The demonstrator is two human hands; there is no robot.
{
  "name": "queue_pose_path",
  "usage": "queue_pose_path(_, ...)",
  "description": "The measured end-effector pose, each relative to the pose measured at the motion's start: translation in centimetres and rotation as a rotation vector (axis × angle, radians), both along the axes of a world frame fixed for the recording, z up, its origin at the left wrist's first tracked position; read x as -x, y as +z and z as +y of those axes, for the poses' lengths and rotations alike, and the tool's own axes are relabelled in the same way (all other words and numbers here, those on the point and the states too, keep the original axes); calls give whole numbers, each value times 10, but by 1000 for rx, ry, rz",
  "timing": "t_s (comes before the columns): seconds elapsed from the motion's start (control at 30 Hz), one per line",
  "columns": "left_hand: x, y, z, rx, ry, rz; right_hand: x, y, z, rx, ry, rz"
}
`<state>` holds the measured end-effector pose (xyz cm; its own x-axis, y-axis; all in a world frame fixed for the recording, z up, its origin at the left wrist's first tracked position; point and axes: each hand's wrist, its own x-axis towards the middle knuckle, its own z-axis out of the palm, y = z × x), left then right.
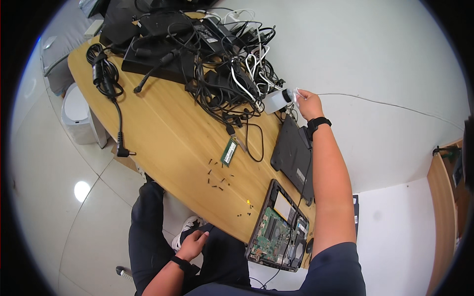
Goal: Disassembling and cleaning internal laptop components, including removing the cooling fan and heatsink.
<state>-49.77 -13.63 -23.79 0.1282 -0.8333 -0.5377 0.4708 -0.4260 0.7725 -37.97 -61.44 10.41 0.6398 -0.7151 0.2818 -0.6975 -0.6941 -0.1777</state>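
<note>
My right hand (pixel 308 104) stretches to the far right side of the table. Its fingers are closed around the clear, whitish top of a pale bottle (pixel 276 101) with a black collar, which lies tilted toward the cable pile. My left hand (pixel 194 244) rests on my thigh with loosely extended fingers and nothing in it. Below my right forearm, an opened laptop base (pixel 279 229) shows its green circuit board. Farther back lies a dark laptop bottom cover (pixel 292 153). A green memory module (pixel 228 152) and several small black screws (pixel 216 186) are on the wooden table.
A big tangle of black and white cables and adapters (pixel 212 74) covers the table's far end. One coiled power cord (pixel 106 74) hangs near the left edge. A small yellow piece (pixel 248 201) lies near the laptop. A white bin (pixel 79 116) stands on the floor.
</note>
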Motion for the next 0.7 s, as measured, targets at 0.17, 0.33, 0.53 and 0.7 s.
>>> queue_pose_path(0.17,5,-13,3,25,50,95,-3,18,-8,-125,28,121)
queue_pose_path(0.33,17,-23,0,99,114,93,-1,15,-9,-277,12,23)
queue_pose_path(0.53,22,-28,2,31,139,151,-5,19,-15,-144,115,145)
queue_pose_path(0.7,17,-31,-2,37,121,142,-9,8,-9,-94,152,170)
